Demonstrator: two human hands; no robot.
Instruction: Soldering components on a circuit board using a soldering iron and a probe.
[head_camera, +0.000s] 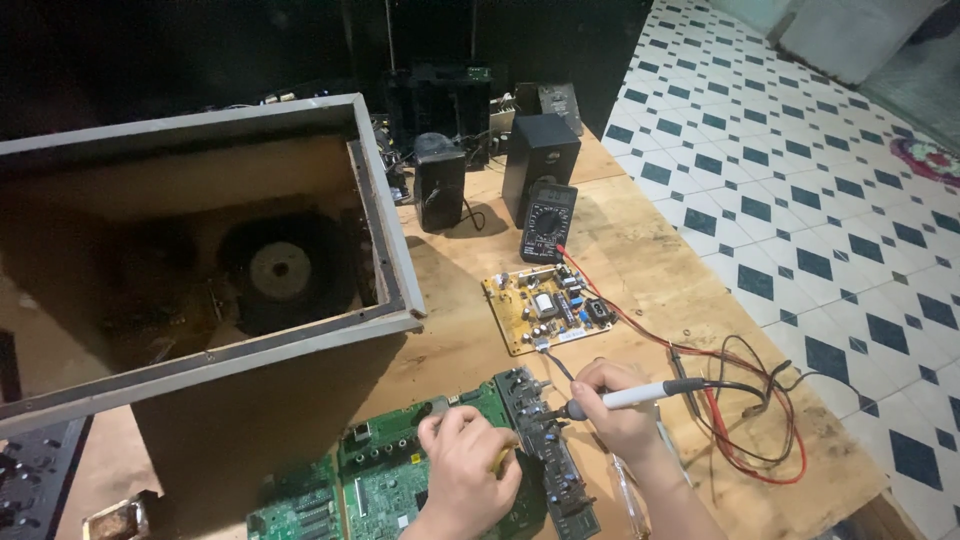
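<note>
Right hand (618, 405): grip closed around a soldering iron (640, 396), white handle, dark cord end, tip aimed left onto the dark front strip (545, 440) of the green circuit board (400, 470). Left hand (465, 470): fingers curled, resting on the green circuit board just left of that strip; something small and yellowish shows between the fingers, but what it is cannot be told.

The green circuit board lies at the near edge of the wooden table (640, 250). Just beyond it, a smaller yellow circuit board (547, 308) lies flat. Beyond that, a black multimeter (548, 222) with a round dial; its red and black leads (750, 420) loop to the right of the green circuit board. Further back, two black speakers (490, 170) stand upright.

Left of the green circuit board, a large open wooden speaker cabinet (200, 260), grey-edged, with a round driver inside. Right of the table, white floor tiles (830, 180) with dark diamonds. No readable labels or packages.
</note>
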